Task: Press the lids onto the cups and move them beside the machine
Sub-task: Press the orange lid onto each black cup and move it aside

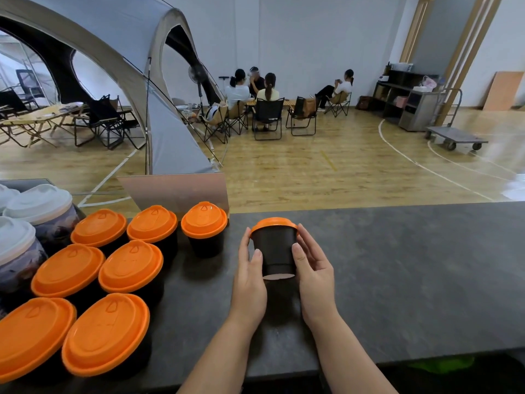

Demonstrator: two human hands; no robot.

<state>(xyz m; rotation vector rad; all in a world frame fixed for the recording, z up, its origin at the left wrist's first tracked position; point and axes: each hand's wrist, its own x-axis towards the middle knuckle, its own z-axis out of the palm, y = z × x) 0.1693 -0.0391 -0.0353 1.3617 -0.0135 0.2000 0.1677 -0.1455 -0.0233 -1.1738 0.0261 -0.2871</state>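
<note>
Black cup (pixel 274 253) with orange lid (pixel 273 224) seated on top, held up off the dark grey counter (pixel 397 280); I can see its pale underside, so it is tilted with the base toward me. It sits over the counter's middle, right of the cup group.

My left hand (pixel 250 280) grips the cup's left wall, thumb on the side, fingers curled round toward the lid's rim. My right hand (pixel 312 268) grips the right wall in the same way, thumb laid on the cup's front. Both hands are clamped on this one cup, one each side, not touching each other.

To the left: seven black cups with orange lids (pixel 119 251) standing upright on the counter in rough rows, close together. The nearest one to the held cup (pixel 204 228) stands apart from it, at the back of the group.

Far left edge: containers with white lids (pixel 37 206), dark printed sides, partly cut off.

Behind the cups a tilted pale board (pixel 181 189) stands at the counter's far edge.

Background: wooden floor, a grey tent (pixel 142 66), folding chairs with seated people (pixel 267 89), a flat trolley (pixel 454 137) at right. I cannot pick out the machine.
</note>
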